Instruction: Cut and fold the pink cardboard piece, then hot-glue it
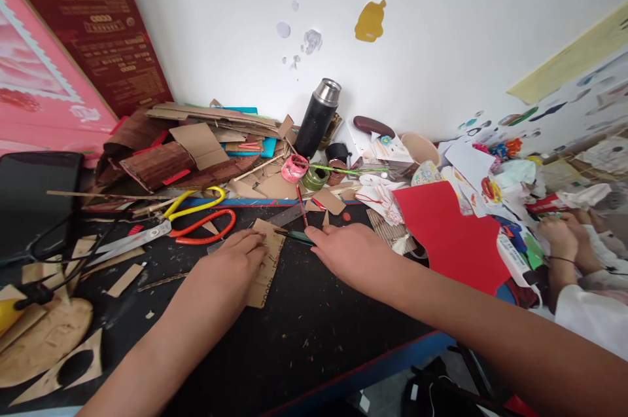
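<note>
A small corrugated cardboard piece point(269, 266) with printed lettering lies on the black tabletop. My left hand point(234, 263) presses on its left part, fingers together and bent. From the right, my right hand point(348, 250) is closed around a slim dark tool point(294, 234), whose narrow tip points left and touches or hovers over the cardboard's upper edge. Its exact kind is unclear. A thin red and black stick point(301, 204) stands out just above my right fingertips; whether the hand holds it too, I cannot tell. Behind the cardboard lies a clear ruler point(287, 215).
Large scissors point(169, 227) with yellow and red handles lie left. A black flask point(318, 117) and paint jars point(295, 168) stand behind. Cardboard scraps point(210, 119) pile along the wall. Red sheet point(454, 234) lies right; beyond it are another person's hands point(564, 237).
</note>
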A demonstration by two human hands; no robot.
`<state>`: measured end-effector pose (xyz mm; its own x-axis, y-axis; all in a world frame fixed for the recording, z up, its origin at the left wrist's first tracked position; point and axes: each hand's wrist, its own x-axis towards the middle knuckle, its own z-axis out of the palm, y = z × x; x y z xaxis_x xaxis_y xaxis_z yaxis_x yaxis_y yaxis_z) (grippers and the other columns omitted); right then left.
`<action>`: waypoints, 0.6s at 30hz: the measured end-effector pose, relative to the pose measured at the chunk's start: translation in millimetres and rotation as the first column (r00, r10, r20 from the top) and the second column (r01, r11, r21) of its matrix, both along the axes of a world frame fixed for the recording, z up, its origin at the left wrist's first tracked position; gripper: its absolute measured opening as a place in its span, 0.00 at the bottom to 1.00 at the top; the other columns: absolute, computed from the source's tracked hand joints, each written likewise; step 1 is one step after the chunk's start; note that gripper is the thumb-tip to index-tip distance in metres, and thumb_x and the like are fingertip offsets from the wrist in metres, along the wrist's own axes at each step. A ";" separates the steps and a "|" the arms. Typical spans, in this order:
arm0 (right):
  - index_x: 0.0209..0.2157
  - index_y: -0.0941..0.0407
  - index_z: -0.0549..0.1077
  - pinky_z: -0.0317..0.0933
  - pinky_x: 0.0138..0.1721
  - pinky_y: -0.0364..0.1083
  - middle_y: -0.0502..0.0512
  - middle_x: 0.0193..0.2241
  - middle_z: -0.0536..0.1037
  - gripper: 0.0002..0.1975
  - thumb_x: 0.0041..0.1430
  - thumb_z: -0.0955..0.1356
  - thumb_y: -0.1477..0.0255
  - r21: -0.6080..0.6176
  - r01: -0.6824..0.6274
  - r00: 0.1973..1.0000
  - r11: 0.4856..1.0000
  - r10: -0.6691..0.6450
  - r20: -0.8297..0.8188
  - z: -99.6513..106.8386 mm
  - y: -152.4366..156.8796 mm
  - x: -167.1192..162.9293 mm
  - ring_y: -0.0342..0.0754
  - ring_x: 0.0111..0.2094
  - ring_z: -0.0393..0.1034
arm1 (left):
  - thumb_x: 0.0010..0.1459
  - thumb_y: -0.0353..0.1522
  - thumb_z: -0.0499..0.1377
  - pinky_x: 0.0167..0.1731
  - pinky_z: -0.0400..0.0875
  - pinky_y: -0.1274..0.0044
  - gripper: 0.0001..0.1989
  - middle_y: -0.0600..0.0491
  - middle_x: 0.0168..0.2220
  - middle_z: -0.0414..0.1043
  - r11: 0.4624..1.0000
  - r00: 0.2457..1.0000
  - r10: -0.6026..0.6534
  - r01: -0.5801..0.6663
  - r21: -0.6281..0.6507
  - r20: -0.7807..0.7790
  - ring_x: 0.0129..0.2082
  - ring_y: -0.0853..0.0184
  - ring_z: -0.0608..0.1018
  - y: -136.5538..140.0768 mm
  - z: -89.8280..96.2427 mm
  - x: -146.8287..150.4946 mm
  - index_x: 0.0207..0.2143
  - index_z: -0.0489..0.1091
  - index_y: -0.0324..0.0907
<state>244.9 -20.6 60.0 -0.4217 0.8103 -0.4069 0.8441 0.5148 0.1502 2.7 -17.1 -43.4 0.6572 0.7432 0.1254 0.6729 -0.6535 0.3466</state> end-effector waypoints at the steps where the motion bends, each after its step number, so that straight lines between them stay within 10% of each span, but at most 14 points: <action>1: 0.59 0.59 0.72 0.66 0.30 0.47 0.64 0.40 0.82 0.16 0.75 0.63 0.71 0.002 -0.002 1.000 1.000 0.002 0.012 0.7 -0.9 -0.8 0.55 0.34 0.80 | 0.59 0.21 0.49 0.64 0.72 0.59 0.24 0.39 0.57 0.78 1.000 1.000 -0.003 0.003 -0.003 0.006 0.61 0.52 0.76 0.1 0.4 0.0 0.50 0.80 0.38; 18: 0.56 0.63 0.71 0.66 0.29 0.48 0.63 0.37 0.82 0.15 0.69 0.65 0.79 -0.068 -0.019 0.998 0.997 0.023 0.060 11.7 4.7 -17.6 0.56 0.35 0.81 | 0.59 0.19 0.49 0.60 0.75 0.61 0.24 0.40 0.56 0.79 0.999 0.999 0.014 -0.016 0.034 0.048 0.60 0.53 0.77 -1.4 0.6 1.4 0.51 0.79 0.37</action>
